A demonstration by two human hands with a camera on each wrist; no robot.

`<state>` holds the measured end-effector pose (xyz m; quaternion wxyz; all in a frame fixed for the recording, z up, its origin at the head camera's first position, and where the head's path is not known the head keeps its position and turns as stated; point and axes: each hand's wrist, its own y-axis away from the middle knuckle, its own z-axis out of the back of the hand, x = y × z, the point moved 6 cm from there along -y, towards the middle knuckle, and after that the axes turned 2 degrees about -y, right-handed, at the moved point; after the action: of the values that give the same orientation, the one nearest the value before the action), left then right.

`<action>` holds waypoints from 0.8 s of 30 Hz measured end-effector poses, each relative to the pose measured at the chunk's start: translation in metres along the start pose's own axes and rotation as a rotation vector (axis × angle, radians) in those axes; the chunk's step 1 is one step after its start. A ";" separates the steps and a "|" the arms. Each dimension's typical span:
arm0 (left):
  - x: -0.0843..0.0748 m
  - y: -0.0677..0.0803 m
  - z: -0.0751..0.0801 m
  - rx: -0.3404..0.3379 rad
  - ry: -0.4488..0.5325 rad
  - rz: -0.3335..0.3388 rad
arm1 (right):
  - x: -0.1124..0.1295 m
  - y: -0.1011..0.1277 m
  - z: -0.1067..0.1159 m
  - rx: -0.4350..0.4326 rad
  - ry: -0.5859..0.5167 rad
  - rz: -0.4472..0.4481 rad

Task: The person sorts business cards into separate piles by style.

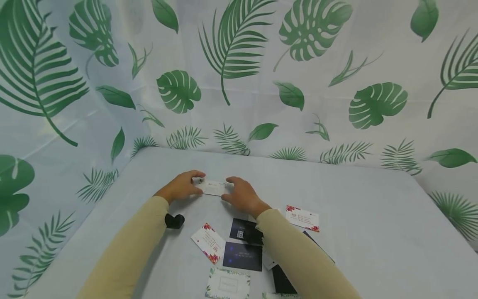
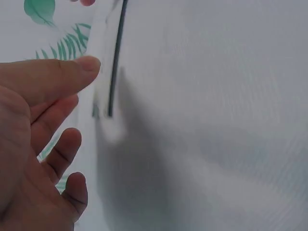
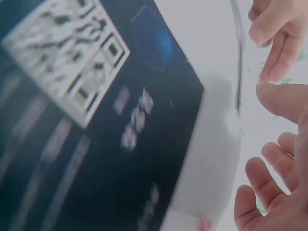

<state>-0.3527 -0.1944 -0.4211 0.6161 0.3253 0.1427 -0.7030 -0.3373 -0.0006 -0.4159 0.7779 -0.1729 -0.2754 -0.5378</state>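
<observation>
A white business card (image 1: 213,187) with small print lies level between my two hands, toward the back of the table. My left hand (image 1: 181,187) holds its left end between thumb and fingers. At its right end, my right hand (image 1: 244,196) grips with thumb and forefinger. The left wrist view shows the card (image 2: 105,72) nearly edge-on with a dark line along its near side; whether more cards lie beneath it, I cannot tell. My left thumb (image 2: 89,67) rests against it, the other fingers loosely bent. A dark card with a QR code (image 3: 159,120) fills much of the right wrist view.
Nearer me lie a blue card (image 1: 242,256), a red-flowered white card (image 1: 208,243), another such card (image 1: 302,218), a leaf-bordered card (image 1: 228,283) and a black card (image 1: 283,280). A leaf-print curtain (image 1: 254,112) stands behind the white table (image 1: 373,232).
</observation>
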 end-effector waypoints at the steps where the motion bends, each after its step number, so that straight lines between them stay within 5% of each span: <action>1: -0.004 0.001 -0.001 0.006 -0.012 -0.010 | -0.001 0.004 0.003 -0.004 -0.011 0.007; 12: -0.054 0.023 -0.040 0.051 -0.150 -0.175 | -0.036 0.061 0.052 -0.038 -0.003 0.101; 17: -0.072 0.032 -0.061 0.077 -0.157 -0.277 | -0.061 0.088 0.066 -0.052 0.031 0.067; 24: -0.095 0.044 -0.085 0.133 -0.171 -0.329 | -0.077 0.117 0.074 -0.029 0.059 0.043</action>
<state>-0.2840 -0.0782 -0.4153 0.4799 0.2766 0.0942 -0.8272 -0.2671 0.1410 -0.4020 0.7946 -0.1740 -0.2406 -0.5296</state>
